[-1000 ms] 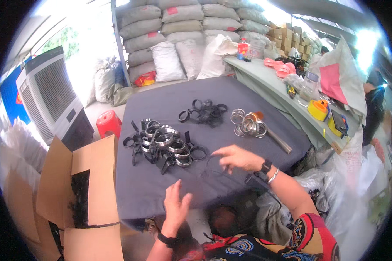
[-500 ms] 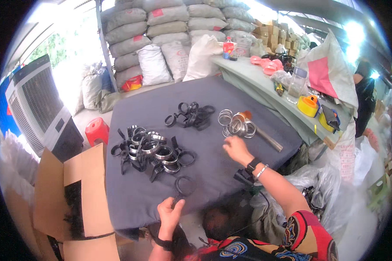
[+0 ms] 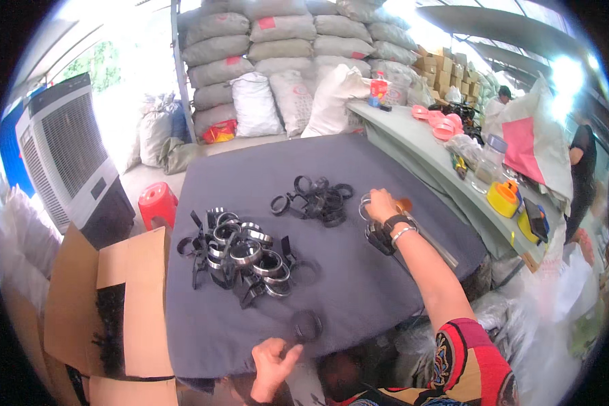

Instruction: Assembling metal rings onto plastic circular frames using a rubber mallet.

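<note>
Near the front edge of the cloth-covered table, my left hand (image 3: 273, 365) is closed at the lower side of a blurred black ring (image 3: 307, 326). The short stem of this ring is mostly hidden by my fingers. My right hand (image 3: 384, 206) reaches over the silver metal rings (image 3: 365, 208), its fingers curled down and the tips out of sight. Most of those rings are covered by the hand and wrist. A pile of black stemmed rings with silver bands (image 3: 245, 253) lies left of centre. Behind it is a smaller heap of plain black ones (image 3: 314, 200).
A metal tube (image 3: 441, 249) lies right of my right wrist. An open cardboard box (image 3: 145, 304) stands at the left edge of the table, near a red stool (image 3: 157, 205). On the side bench (image 3: 413, 142) are yellow tape rolls (image 3: 503, 199) and a clear jar (image 3: 490, 161).
My right hand has moved forward onto the silver rings. The left hand and its black ring have shifted slightly toward me and right, while the view has also shifted.
</note>
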The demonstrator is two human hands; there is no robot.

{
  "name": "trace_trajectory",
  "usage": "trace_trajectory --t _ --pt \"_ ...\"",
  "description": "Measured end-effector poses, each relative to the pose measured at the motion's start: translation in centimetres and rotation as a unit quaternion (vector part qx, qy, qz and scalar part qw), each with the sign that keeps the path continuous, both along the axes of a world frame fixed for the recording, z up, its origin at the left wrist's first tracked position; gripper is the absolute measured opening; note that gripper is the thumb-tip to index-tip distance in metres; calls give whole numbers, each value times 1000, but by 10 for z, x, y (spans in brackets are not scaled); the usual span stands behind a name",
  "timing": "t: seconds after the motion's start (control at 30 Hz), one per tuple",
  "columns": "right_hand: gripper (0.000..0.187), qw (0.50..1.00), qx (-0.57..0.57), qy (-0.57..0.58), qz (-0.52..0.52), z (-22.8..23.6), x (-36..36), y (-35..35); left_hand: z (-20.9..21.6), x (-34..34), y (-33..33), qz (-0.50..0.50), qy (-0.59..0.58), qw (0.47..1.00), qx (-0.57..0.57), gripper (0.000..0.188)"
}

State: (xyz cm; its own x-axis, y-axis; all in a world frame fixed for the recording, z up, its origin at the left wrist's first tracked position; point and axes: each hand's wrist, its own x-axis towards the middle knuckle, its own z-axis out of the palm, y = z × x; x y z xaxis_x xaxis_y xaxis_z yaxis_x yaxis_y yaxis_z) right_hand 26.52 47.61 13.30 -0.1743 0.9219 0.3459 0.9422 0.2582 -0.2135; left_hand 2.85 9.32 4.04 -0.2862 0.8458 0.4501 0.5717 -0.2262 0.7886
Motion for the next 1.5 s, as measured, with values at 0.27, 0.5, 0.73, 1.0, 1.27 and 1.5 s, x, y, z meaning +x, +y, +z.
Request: trace_trajectory --t 0.27,0.5,0.73,1.0,1.27,1.5 --pt "64 973 -205 -39 -103 -4 -22 47 5 5 0 -3 4 1000 25 42" --pt "58 958 -257 -49 118 -3 -7 51 -5 -5 2 -3 66 998 21 39" --pt "54 896 -305 -95 310 8 -12 -6 -5 -3 5 14 88 996 27 42" --pt "52 879 -316 -9 356 -5 0 -40 -1 2 6 19 69 997 33 41" --pt "82 868 -346 -170 313 20 1 -56 -3 2 6 22 99 994 40 40" --pt "48 981 -144 -42 121 -17 -43 -56 -8 5 -12 39 64 995 59 48"
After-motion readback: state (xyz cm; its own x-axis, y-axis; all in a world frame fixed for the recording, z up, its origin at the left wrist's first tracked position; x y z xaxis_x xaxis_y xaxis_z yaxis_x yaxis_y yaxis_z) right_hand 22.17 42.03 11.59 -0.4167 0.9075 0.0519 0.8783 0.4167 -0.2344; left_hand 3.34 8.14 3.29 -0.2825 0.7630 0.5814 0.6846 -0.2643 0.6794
